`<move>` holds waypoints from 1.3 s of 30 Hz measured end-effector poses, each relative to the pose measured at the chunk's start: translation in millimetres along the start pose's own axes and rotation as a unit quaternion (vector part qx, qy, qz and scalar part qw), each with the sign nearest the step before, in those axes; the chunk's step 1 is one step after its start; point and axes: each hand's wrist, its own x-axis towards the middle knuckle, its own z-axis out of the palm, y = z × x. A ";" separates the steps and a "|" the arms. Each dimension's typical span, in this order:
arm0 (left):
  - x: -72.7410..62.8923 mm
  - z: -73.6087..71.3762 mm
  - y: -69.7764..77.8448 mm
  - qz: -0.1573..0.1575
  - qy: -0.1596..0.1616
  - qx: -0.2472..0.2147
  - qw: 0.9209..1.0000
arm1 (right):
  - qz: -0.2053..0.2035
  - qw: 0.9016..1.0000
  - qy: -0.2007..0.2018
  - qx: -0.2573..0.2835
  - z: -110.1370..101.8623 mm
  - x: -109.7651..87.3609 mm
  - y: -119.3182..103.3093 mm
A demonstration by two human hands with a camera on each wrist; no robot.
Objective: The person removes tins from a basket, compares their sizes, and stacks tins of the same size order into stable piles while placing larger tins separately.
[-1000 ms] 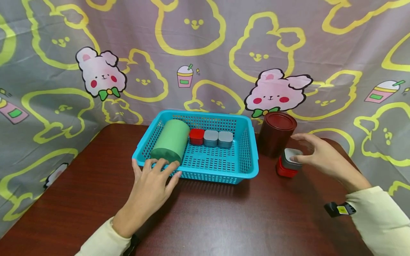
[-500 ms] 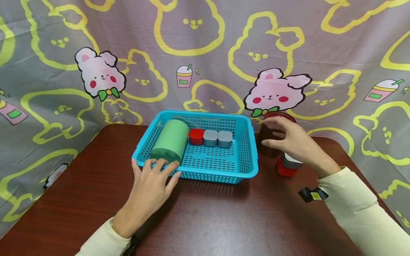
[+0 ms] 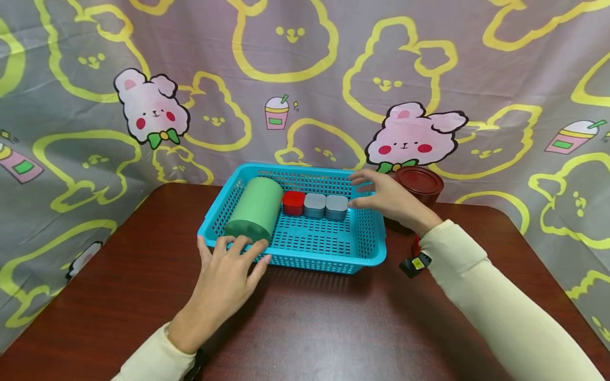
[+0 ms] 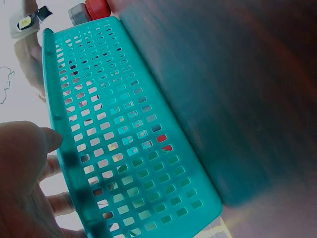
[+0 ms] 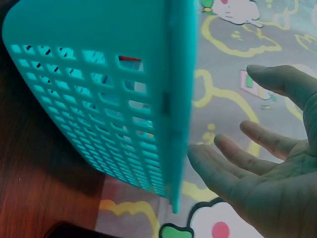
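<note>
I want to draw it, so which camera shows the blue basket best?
The head view: it shows nearly all the blue basket, inside included. Left wrist shows mainly one side; right wrist shows just part, cut off.

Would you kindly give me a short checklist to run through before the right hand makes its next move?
1. Left hand holding the turquoise basket by its near rim: ok.
2. Right hand carrying nothing: ok.
3. Green cylinder lying inside the basket: ok.
4. Red box and two gray boxes standing in one row: ok.
5. Right hand clear of the end gray box: cannot tell.
6. Gray-over-red stack inside the basket: not ok, it stands outside.
</note>
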 end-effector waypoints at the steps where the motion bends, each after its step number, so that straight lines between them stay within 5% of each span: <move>1: 0.1 0.0 0.1 0.001 0.000 0.000 1.000 | 0.003 1.000 -0.006 0.006 1.1 3.5 0.5; 13: 0.3 -0.3 -0.8 0.006 0.007 0.003 1.000 | 0.064 0.993 -0.061 0.082 8.1 32.9 -7.8; 24: 0.6 -1.0 0.6 0.001 -0.003 0.003 1.000 | 0.091 0.984 -0.026 0.154 16.2 41.5 -27.4; 29: 0.0 -1.1 0.4 0.001 -0.003 0.001 1.000 | 0.124 0.967 0.027 0.222 28.2 51.4 -30.6; 39: 0.6 -2.2 0.8 -0.001 -0.007 0.002 1.000 | 0.189 0.915 0.148 0.323 48.6 62.3 -19.0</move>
